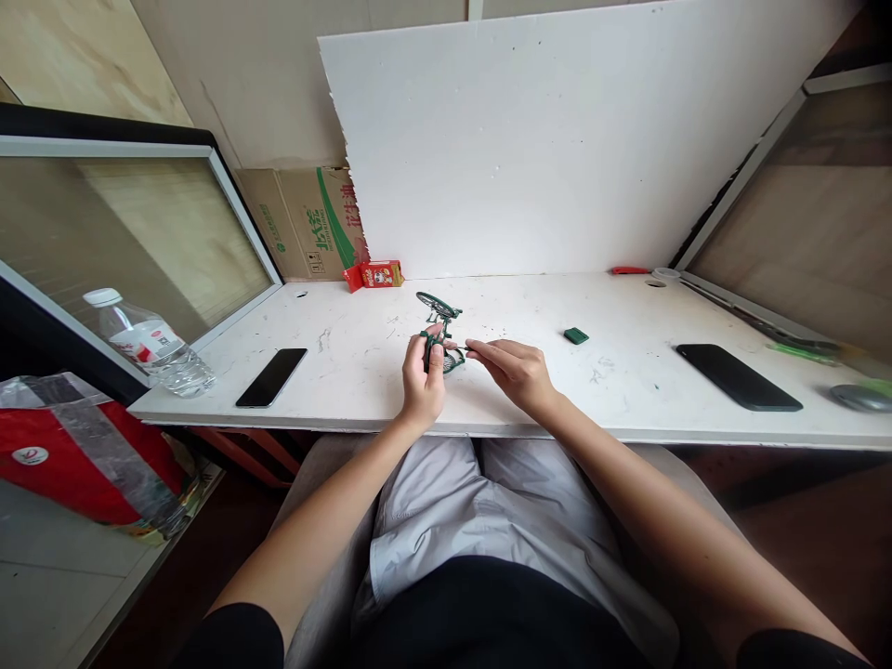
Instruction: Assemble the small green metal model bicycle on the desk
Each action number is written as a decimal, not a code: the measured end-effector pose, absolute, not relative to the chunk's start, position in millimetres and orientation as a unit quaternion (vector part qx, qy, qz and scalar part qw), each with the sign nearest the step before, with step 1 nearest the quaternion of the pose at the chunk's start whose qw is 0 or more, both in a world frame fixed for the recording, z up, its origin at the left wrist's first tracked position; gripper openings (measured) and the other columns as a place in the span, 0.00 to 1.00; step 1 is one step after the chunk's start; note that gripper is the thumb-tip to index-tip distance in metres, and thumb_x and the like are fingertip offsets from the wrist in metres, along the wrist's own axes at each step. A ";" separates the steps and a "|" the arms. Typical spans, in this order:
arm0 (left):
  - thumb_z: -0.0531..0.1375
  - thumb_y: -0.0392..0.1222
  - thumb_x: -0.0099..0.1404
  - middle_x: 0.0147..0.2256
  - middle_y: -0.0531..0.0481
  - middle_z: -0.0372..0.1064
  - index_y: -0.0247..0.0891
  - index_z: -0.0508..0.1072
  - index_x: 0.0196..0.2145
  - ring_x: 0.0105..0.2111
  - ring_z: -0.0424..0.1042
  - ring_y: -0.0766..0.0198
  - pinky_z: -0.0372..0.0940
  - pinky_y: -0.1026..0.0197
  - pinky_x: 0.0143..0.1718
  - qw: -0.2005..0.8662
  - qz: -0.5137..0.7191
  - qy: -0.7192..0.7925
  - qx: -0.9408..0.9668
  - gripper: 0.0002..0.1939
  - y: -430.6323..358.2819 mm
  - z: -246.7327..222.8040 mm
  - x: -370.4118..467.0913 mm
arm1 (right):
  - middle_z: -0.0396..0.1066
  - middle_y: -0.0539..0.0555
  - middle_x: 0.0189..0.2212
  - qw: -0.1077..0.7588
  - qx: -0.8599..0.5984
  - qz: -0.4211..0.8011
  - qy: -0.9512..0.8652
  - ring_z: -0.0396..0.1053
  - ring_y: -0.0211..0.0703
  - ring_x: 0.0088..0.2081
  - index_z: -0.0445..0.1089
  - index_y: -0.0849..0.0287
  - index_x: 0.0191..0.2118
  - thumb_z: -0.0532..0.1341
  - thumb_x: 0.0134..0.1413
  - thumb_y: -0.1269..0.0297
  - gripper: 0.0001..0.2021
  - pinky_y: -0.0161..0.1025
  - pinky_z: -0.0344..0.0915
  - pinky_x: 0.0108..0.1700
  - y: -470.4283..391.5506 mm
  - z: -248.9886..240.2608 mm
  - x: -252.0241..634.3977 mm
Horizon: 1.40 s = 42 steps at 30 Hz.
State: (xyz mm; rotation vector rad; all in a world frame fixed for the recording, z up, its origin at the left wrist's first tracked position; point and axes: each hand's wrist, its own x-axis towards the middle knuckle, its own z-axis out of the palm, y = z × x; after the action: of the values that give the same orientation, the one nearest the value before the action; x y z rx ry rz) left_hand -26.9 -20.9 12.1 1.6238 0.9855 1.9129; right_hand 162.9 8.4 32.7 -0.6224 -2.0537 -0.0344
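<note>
At the centre of the frame, a small green bicycle model (436, 305) is held above the surface (355, 372) in the closed grip of the left hand (424, 386), while a thin dark piece (461, 348) is pinched narrowly by the right hand (519, 372); whether it is a tool or a part cannot be told. The slender frame could be bent or snapped if it is squeezed too hard or pushed sideways, and the model could be twisted free if its small gripped area is overpowered. The fine piece could be dropped if the pinch slips, and easily lost among the specks and marks. At the left, clear liquid is held in a capped, tilted plastic bottle (150, 339). In the upper left, a small red box (382, 274) is seen by a cardboard carton (293, 223); the contents of both are hidden, as are those of the red bag (76, 455) at lower left.
</note>
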 end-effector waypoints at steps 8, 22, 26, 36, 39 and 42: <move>0.56 0.59 0.77 0.47 0.42 0.77 0.40 0.73 0.57 0.49 0.77 0.56 0.69 0.52 0.58 0.241 0.690 0.364 0.577 0.23 -23.0 14.2 -26.9 | 0.78 0.55 0.31 0.450 -0.278 0.002 -0.849 0.71 0.43 0.29 0.78 0.54 0.53 0.54 0.77 0.53 0.17 0.40 0.65 0.34 5.5 36.1 163.6; 0.55 0.58 0.78 0.46 0.42 0.76 0.40 0.72 0.59 0.49 0.77 0.55 0.70 0.53 0.57 0.232 0.682 0.355 0.596 0.23 -25.4 21.6 -29.2 | 0.71 0.51 0.24 0.402 -0.339 0.088 -0.846 0.65 0.39 0.23 0.70 0.56 0.33 0.48 0.78 0.45 0.26 0.39 0.58 0.31 -2.5 35.6 152.7; 0.54 0.57 0.79 0.49 0.40 0.75 0.40 0.72 0.59 0.50 0.77 0.55 0.70 0.53 0.56 0.214 0.671 0.352 0.616 0.22 -25.3 20.1 -27.5 | 0.76 0.56 0.33 0.452 -0.357 0.078 -0.814 0.72 0.45 0.31 0.71 0.55 0.40 0.45 0.78 0.47 0.24 0.41 0.63 0.37 -1.5 35.2 149.8; 0.55 0.57 0.79 0.53 0.38 0.75 0.38 0.71 0.58 0.49 0.79 0.56 0.71 0.55 0.54 0.268 0.684 0.359 0.576 0.22 -24.5 15.6 -19.3 | 0.76 0.57 0.39 0.486 -0.282 0.018 -0.827 0.73 0.44 0.36 0.68 0.56 0.49 0.51 0.77 0.64 0.09 0.40 0.69 0.39 5.7 45.3 157.3; 0.55 0.56 0.79 0.53 0.38 0.76 0.38 0.71 0.58 0.49 0.79 0.57 0.69 0.55 0.57 0.255 0.681 0.363 0.583 0.22 -23.8 16.7 -21.3 | 0.79 0.55 0.37 0.482 -0.257 -0.028 -0.837 0.76 0.43 0.36 0.72 0.55 0.49 0.52 0.75 0.71 0.12 0.39 0.70 0.39 8.2 43.5 162.6; 0.54 0.57 0.79 0.55 0.38 0.75 0.39 0.71 0.58 0.48 0.79 0.57 0.69 0.55 0.57 0.249 0.675 0.368 0.589 0.21 -23.2 16.7 -23.0 | 0.82 0.56 0.43 0.453 -0.228 -0.058 -0.860 0.78 0.43 0.39 0.72 0.56 0.56 0.53 0.73 0.74 0.15 0.38 0.70 0.40 10.4 39.7 170.0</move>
State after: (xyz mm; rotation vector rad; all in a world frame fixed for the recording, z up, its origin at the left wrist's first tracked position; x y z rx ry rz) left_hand -23.0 -23.2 16.7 1.6039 1.0025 1.8397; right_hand 170.0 10.4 39.7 -0.5637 -2.1236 -0.1436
